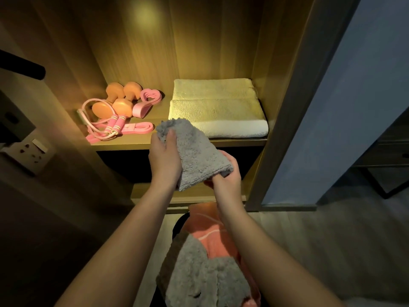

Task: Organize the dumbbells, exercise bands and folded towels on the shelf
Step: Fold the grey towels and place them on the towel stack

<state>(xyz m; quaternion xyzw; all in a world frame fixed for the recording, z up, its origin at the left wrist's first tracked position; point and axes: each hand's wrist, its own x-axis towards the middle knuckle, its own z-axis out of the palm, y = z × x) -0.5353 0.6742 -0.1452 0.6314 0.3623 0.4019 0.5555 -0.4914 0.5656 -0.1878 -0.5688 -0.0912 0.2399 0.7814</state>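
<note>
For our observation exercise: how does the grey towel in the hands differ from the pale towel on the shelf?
The grey towel is shaggy and smaller; the pale towel is smoother and larger. The left hand and right hand grip the grey towel in the air; the pale towel lies flat on the shelf. Both are folded.

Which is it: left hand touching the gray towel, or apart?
Touching. Head view: the left hand pinches the upper corner of the gray towel, thumb on the fabric.
</note>
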